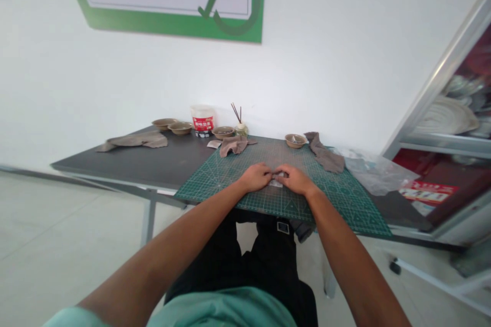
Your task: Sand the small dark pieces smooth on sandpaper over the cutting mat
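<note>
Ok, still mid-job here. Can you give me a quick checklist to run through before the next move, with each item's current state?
1. Left hand and right hand together at the small pale piece: ok.
2. Firm grip on that piece: cannot tell, the fingers hide most of it.
3. Green cutting mat lying flat on the dark table: ok.
4. Crumpled cloth at the mat's far edge, apart from the hands: ok.
5. Grey cloth and plastic bag off to the right, apart from the hands: ok.
</note>
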### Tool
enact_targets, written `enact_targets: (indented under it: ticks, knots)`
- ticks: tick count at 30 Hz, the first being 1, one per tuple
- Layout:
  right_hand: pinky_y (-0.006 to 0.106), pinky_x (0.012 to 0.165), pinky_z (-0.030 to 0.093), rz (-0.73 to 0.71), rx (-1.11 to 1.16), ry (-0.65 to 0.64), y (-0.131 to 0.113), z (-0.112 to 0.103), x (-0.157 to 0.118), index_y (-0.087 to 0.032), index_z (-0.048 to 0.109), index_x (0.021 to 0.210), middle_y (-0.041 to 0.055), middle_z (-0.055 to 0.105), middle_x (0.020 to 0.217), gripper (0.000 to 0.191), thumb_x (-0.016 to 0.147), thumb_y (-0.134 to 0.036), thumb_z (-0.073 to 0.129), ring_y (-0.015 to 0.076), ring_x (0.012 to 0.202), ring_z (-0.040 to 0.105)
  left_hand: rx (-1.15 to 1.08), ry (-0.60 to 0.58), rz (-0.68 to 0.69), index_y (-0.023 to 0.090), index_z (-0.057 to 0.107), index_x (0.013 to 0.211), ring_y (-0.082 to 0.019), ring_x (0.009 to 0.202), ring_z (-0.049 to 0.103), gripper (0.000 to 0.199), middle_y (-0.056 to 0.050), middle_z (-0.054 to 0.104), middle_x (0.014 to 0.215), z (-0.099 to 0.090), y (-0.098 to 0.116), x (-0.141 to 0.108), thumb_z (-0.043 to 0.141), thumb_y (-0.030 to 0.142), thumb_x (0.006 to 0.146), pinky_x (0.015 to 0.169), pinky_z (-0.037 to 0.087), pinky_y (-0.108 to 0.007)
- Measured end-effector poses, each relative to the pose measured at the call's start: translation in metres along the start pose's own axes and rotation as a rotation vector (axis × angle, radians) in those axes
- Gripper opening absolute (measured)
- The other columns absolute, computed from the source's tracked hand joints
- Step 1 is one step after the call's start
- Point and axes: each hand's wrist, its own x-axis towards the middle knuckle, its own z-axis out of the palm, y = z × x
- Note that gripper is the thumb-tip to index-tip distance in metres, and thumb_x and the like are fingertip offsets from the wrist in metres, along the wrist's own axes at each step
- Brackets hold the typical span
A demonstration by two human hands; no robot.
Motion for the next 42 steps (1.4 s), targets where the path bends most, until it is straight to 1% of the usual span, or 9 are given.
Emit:
enact_targets:
  ticks: [10,13,18,21,25,29,32,36,42]
  knots:
    - [0.046,0.094,0.052,-0.106,-0.086,-0.042,0.004,0.004,0.005,-0.014,0.065,0.11,0.0074,0.066,0.113,0.024,0.098,-0.035,0.061,0.0224,0.104,0.064,0.11,0.128,-0.186,0.018,0.06,0.124,-0.024,0.111,0.061,0.033,-0.01,0.06,0.128,-0.001,-0.01,-0.002,0.06,0.036,0.097,0.094,0.054,-0.046]
    - [0.044,0.092,0.053,-0.105,-0.109,-0.038,0.005,0.004,0.004,-0.015,0.066,0.108,0.007,0.067,0.11,0.025,0.098,-0.036,0.061,0.0212,0.1,0.065,0.154,0.122,-0.154,0.018,0.06,0.124,-0.024,0.112,0.061,0.032,-0.01,0.06,0.129,0.001,-0.01,-0.009,0.06,0.036,0.097,0.096,0.052,-0.047]
    - [0.043,0.091,0.053,-0.115,-0.126,-0.034,0.002,0.004,0.002,-0.015,0.066,0.103,0.0062,0.068,0.106,0.023,0.098,-0.037,0.061,0.0203,0.097,0.065,0.18,0.073,0.037,0.018,0.06,0.125,-0.026,0.116,0.059,0.033,-0.01,0.059,0.131,-0.007,-0.015,-0.024,0.06,0.036,0.097,0.099,0.05,-0.05]
    - [0.044,0.093,0.051,-0.131,-0.117,-0.048,-0.006,0.008,0.002,-0.014,0.067,0.099,0.0053,0.068,0.102,0.023,0.097,-0.037,0.063,0.0206,0.097,0.065,0.186,0.062,0.102,0.019,0.06,0.125,-0.026,0.119,0.057,0.033,-0.01,0.058,0.133,-0.012,-0.019,-0.036,0.06,0.036,0.097,0.102,0.048,-0.051]
    - [0.044,0.094,0.051,-0.138,-0.103,-0.076,-0.015,0.014,0.005,-0.015,0.067,0.099,0.0053,0.069,0.103,0.023,0.097,-0.037,0.063,0.0202,0.098,0.065,0.197,0.056,0.106,0.02,0.058,0.128,-0.028,0.124,0.054,0.036,-0.011,0.054,0.138,-0.012,-0.02,-0.048,0.06,0.037,0.097,0.105,0.045,-0.054]
    - [0.044,0.093,0.052,-0.055,-0.131,-0.025,-0.013,0.009,0.004,-0.015,0.066,0.102,0.0066,0.067,0.108,0.023,0.098,-0.036,0.06,0.021,0.101,0.064,0.202,0.026,0.091,0.02,0.056,0.131,-0.03,0.127,0.052,0.04,-0.011,0.052,0.141,-0.012,-0.02,-0.051,0.061,0.038,0.096,0.106,0.043,-0.056]
    - [0.045,0.095,0.05,-0.032,-0.139,-0.032,-0.014,0.003,-0.002,-0.015,0.067,0.097,0.0053,0.068,0.102,0.022,0.097,-0.036,0.062,0.0206,0.098,0.065,0.202,0.009,0.08,0.02,0.056,0.132,-0.03,0.128,0.051,0.042,-0.011,0.051,0.142,-0.014,-0.019,-0.05,0.061,0.039,0.095,0.106,0.043,-0.056]
    - [0.043,0.096,0.048,-0.066,-0.128,-0.086,-0.022,0.007,-0.002,-0.016,0.069,0.093,0.0034,0.07,0.097,0.02,0.095,-0.035,0.066,0.0191,0.094,0.065,0.203,0.008,0.075,0.02,0.056,0.131,-0.03,0.127,0.052,0.041,-0.011,0.052,0.141,-0.016,-0.017,-0.052,0.062,0.039,0.095,0.106,0.043,-0.056]
    - [0.044,0.095,0.048,0.001,-0.147,-0.012,-0.021,0.004,0.003,-0.015,0.068,0.094,0.0051,0.069,0.1,0.021,0.097,-0.035,0.062,0.0212,0.099,0.064,0.212,0.019,0.074,0.02,0.057,0.13,-0.029,0.125,0.053,0.04,-0.011,0.052,0.14,-0.016,-0.015,-0.054,0.061,0.039,0.095,0.105,0.045,-0.055]
